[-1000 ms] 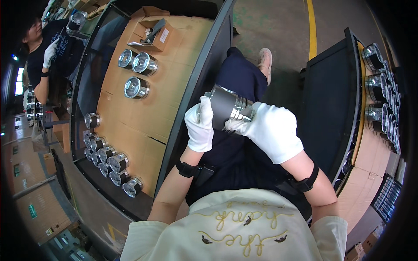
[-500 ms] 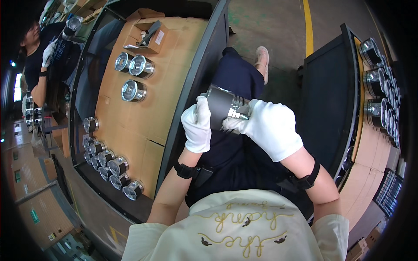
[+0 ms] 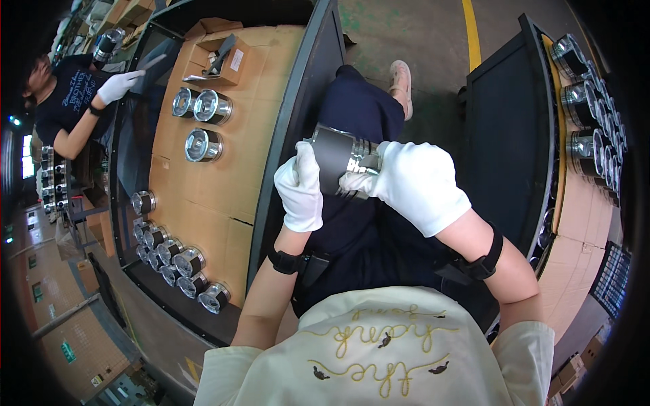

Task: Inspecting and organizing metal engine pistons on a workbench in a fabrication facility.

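In front of my lap I hold a metal piston [image 3: 333,157] lying on its side, with a dark band round its skirt and shiny ring grooves on the right. My left hand [image 3: 299,189], in a white glove, is closed round its left end. Gloved in white too, my right hand [image 3: 416,189] grips the grooved end, its thumb pressed along the grooves. That hand covers the piston's right end, so I cannot see whether anything else is in its fingers.
To the left stands a cardboard-lined table [image 3: 233,172] bearing several pistons [image 3: 203,145] and an open carton [image 3: 218,59] with tools inside. Across it, a co-worker [image 3: 74,101] holds a thin tool. A dark cart [image 3: 504,135] on the right carries more pistons [image 3: 588,152].
My hands and the piston sit slightly further left in view, with the grip unchanged. The co-worker's gloved hand has moved down and right over the table's edge and now shows a thin tool.
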A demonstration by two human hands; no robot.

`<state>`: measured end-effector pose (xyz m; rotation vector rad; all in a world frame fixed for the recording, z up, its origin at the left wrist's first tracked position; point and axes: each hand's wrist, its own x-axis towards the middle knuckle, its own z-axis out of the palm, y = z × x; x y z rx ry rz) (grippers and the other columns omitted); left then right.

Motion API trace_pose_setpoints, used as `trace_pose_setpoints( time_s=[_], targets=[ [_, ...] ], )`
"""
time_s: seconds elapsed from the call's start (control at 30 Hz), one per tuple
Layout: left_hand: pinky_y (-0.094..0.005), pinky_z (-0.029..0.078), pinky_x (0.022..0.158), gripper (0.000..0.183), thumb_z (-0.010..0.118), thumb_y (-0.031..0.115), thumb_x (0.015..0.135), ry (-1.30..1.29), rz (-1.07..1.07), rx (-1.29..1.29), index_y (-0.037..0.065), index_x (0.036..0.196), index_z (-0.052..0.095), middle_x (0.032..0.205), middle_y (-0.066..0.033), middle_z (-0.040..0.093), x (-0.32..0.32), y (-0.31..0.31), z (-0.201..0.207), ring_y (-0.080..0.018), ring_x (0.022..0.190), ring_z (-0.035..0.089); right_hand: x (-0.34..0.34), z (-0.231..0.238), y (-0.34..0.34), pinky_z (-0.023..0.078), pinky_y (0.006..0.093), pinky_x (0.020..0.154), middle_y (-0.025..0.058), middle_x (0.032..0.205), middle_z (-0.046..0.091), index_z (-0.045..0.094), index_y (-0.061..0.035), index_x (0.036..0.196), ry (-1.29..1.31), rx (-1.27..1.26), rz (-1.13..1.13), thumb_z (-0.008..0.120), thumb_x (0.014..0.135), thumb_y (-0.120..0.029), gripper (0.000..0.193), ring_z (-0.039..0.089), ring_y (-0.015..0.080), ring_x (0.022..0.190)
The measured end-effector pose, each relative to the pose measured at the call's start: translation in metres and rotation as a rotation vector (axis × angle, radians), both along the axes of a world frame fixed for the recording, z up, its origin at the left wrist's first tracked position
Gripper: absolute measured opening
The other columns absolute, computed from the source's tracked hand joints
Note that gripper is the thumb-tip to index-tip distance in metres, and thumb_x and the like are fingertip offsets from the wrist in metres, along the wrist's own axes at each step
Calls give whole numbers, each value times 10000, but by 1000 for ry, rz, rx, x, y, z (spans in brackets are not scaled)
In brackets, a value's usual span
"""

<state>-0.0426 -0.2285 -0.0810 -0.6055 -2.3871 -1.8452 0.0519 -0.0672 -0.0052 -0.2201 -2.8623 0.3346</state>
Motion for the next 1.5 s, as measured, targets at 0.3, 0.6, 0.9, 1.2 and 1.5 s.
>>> trace_pose_setpoints(
  time_s=[0.3,0.6,0.9,1.2,1.5],
  targets=[
    [-332,242,422,227,482,59,937,15,-20,3,-26,741,559,492,-90,347,1,-1,-1,-195,414,318,-1,3,1,449,321,411,87,459,517,573,-63,621,5,13,19,696,700,-493,455,569,237,421],
    [-328,275,423,135,473,26,932,159,-56,-97,-32,889,587,527,-98,384,-1,-4,-3,-238,438,339,-2,4,0,432,322,404,97,463,510,608,-74,642,22,29,-8,627,703,-646,575,556,252,412],
    [-335,236,418,324,489,101,948,-13,31,-3,-20,648,505,481,-83,351,3,1,2,-172,413,317,-2,0,0,436,321,404,89,465,514,643,-70,672,24,25,-7,631,695,-651,581,564,244,419],
    [-327,253,424,230,485,70,941,282,3,-138,-26,747,564,505,-88,375,1,3,5,-194,427,318,-1,-3,1,438,321,409,85,465,514,647,-67,693,18,74,-23,638,686,-650,583,561,245,416],
    [-336,259,422,202,486,62,937,161,-11,-83,-27,783,583,511,-109,389,1,-1,-1,-214,427,349,2,0,0,464,339,470,98,527,543,573,-73,662,-7,50,-20,699,688,-349,305,597,255,493]
  ],
)
